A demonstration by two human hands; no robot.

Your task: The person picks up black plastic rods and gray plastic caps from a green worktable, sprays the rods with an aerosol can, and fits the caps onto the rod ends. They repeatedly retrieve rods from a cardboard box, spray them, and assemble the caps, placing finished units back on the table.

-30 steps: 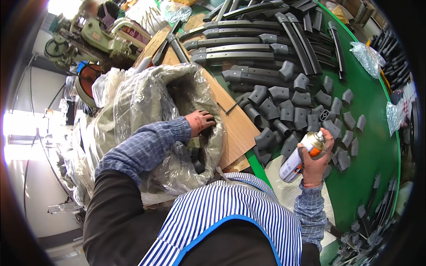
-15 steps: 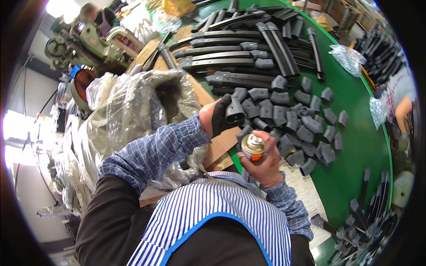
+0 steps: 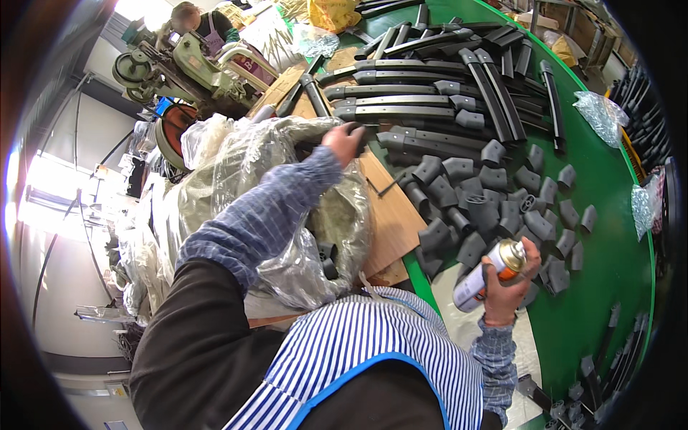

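Note:
My right hand (image 3: pixel 510 285) is wrapped around a white and orange spray can (image 3: pixel 493 276), held tilted over the table's near edge. Beyond the can lies a pile of dark grey plastic tube connectors (image 3: pixel 469 193). My left hand (image 3: pixel 347 141), in a dark glove, is at the far rim of a big clear plastic bag (image 3: pixel 287 186). Its fingers are blurred and turned away, so whatever they may hold is hidden. A black connector (image 3: pixel 327 259) shows at an opening low in the bag.
Long black curved rails (image 3: pixel 401 111) are stacked at the back of the green table (image 3: pixel 602 265). A wooden board (image 3: pixel 390 208) lies between bag and connectors. More black parts (image 3: pixel 595 373) stand at the right. A person (image 3: pixel 213 29) is near a machine (image 3: pixel 190 61) at the far left.
My left hand has moved from in front of the connector pile to the bag's rim; the connector it held no longer shows. My right hand has carried the spray can right and toward me, tilting it.

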